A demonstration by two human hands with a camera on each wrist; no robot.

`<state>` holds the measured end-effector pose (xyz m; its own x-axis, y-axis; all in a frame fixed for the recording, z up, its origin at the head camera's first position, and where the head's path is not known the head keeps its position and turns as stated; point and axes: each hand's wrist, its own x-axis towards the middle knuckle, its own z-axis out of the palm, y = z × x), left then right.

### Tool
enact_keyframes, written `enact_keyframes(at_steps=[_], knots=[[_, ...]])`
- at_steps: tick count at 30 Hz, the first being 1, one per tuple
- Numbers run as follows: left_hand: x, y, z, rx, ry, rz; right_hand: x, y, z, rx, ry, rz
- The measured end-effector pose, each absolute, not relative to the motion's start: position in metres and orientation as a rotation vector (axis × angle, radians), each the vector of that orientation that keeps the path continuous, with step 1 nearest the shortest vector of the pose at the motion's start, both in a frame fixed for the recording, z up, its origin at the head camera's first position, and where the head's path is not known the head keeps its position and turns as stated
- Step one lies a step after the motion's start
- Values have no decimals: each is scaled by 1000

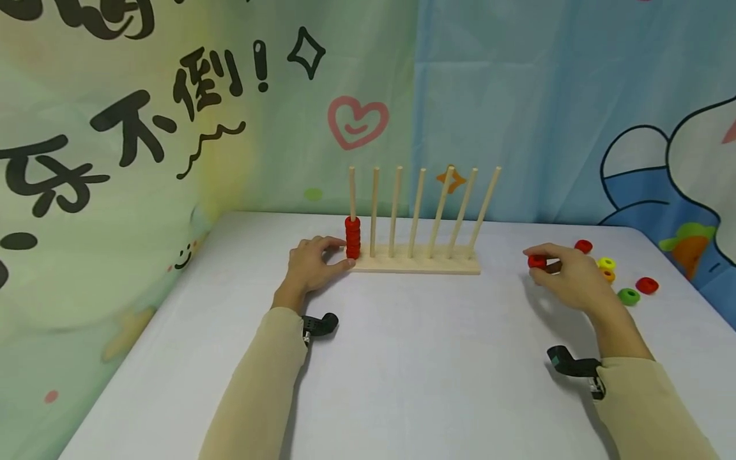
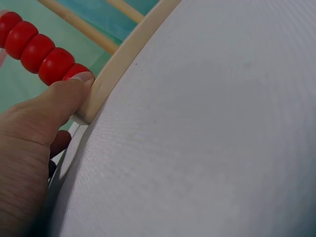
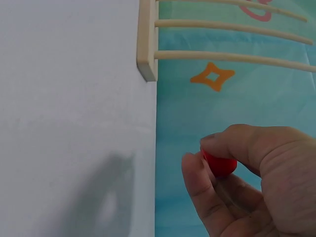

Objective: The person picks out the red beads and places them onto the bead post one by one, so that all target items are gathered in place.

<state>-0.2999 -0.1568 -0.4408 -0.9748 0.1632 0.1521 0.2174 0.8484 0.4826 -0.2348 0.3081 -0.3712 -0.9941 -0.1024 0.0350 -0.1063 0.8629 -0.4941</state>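
A wooden peg stand (image 1: 422,265) with several upright pegs stands on the table, and a stack of red beads (image 1: 352,237) fills the lower part of its leftmost peg. My left hand (image 1: 313,262) grips the stand's left end; in the left wrist view its thumb (image 2: 74,91) lies on the base beside the lowest bead, the other fingers partly hidden behind. To the right of the stand, my right hand (image 1: 572,275) pinches a single red bead (image 1: 537,261) between thumb and fingers, held above the table. The same bead (image 3: 220,164) shows in the right wrist view.
Loose beads lie at the right: two red (image 1: 647,285), a green one (image 1: 629,296), a yellow one (image 1: 606,263) and an orange one (image 1: 607,275). A printed cloth (image 1: 489,96) hangs behind the white table (image 1: 425,358).
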Motion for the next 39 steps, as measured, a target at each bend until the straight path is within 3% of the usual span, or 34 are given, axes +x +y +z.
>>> enact_keyframes(at_steps=[39], knots=[[-299, -156, -437, -295, -2926, -789, -246, 236, -345, 329, -2748, 1115]])
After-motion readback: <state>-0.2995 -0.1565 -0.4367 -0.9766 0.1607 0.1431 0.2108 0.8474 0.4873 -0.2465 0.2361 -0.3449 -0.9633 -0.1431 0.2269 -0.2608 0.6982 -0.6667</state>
